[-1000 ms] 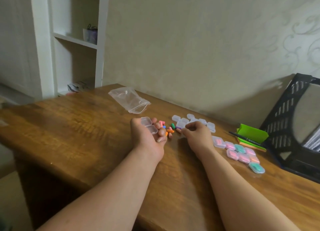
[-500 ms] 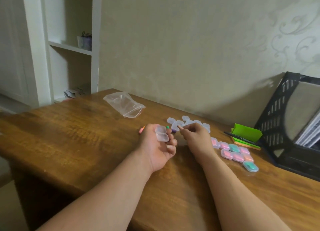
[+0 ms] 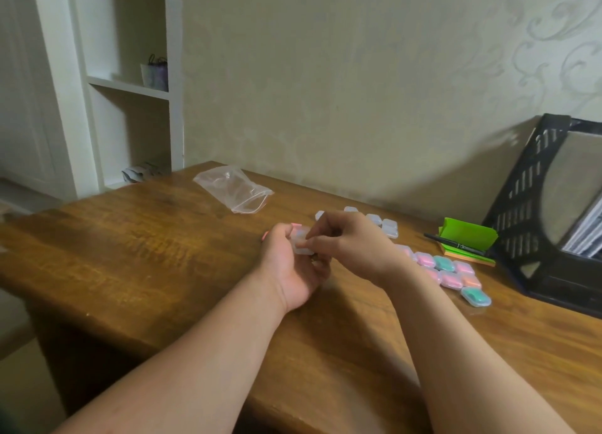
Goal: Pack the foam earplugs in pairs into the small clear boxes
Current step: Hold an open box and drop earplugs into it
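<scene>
My left hand (image 3: pixel 291 267) holds a small clear box (image 3: pixel 301 245), open, above the wooden desk (image 3: pixel 163 254). My right hand (image 3: pixel 353 243) has its fingertips pinched at that box; whether an earplug sits between them is hidden. One pink earplug (image 3: pixel 264 236) peeks out left of my left hand; the other loose earplugs are hidden behind the hands. Empty clear boxes (image 3: pixel 389 227) lie behind my right hand. Several filled boxes (image 3: pixel 451 272) with pink, teal and orange earplugs lie to the right.
An empty clear zip bag (image 3: pixel 234 187) lies at the back of the desk. A green sticky-note block (image 3: pixel 467 239) with a black pen (image 3: pixel 452 244) sits right of the boxes. A black file rack (image 3: pixel 547 212) stands at the far right. White shelves (image 3: pixel 130 85) stand behind the desk's left end.
My left hand lifted the open box off the earplug pile and turned it palm-up. My right hand moved left from the pile and now pinches at the box.
</scene>
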Demonstrator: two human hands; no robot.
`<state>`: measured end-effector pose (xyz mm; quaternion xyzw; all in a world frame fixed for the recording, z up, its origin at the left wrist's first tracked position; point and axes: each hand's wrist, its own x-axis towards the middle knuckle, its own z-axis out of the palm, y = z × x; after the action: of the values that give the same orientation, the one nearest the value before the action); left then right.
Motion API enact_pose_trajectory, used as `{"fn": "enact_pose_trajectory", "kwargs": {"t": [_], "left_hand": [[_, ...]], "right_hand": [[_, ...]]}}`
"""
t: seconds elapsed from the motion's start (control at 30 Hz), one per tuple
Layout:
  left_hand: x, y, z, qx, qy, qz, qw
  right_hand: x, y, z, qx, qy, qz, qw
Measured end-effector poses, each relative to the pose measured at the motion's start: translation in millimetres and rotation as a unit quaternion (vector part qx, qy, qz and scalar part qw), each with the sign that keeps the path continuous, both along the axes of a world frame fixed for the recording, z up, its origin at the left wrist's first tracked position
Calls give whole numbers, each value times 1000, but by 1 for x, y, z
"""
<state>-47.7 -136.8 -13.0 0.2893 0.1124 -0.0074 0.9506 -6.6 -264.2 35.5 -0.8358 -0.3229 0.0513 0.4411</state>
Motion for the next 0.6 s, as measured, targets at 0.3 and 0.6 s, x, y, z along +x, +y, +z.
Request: {"fn": "enact_pose_trajectory", "kwargs": {"t": [0.3, 0.6], "left_hand": [[0, 2, 3, -36, 2, 38, 999], [-3, 16, 3, -107, -4, 151, 983]], "right_hand": [[12, 1, -9, 78, -16, -81, 994], [31, 0, -45, -33, -13, -180, 983]]}}
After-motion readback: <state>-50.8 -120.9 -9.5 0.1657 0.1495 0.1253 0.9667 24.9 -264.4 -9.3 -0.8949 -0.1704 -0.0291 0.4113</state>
